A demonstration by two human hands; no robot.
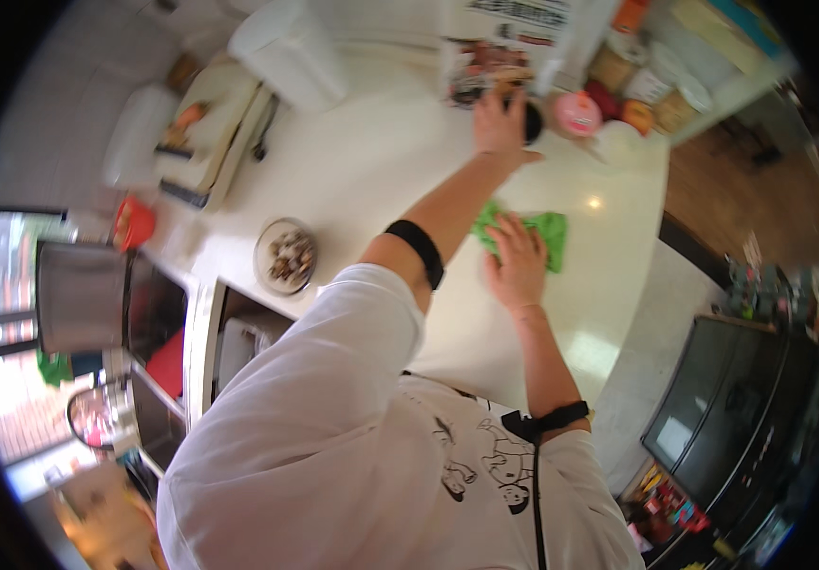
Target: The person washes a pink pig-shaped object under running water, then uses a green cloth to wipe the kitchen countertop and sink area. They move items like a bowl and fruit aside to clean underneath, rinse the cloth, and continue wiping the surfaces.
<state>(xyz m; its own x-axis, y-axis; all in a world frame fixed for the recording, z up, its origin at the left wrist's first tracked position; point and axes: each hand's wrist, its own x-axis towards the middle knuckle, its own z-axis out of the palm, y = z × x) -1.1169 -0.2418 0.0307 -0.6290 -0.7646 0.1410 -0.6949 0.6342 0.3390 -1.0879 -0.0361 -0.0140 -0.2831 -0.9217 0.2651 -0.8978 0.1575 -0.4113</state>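
My left hand (500,130) reaches far across the white countertop (374,157). Its fingers and thumb lie around a dark round object (534,122), partly hidden by the hand and blurred. Just behind it stands a printed package (466,68) that bears writing. Closer to my body, my right hand (521,265) lies palm down on a crumpled green cloth (556,239), its fingers pressing the cloth against the counter. To the right of my left hand sits a small container with a pink lid (578,114).
A glass bowl (260,260) of brown and white pieces stands at left. Behind it are a cream-coloured appliance (228,96) and a white canister (288,50). A red cup (137,222) is near the sink side. Several jars (676,110) crowd the back right; the counter edge (655,235) curves right.
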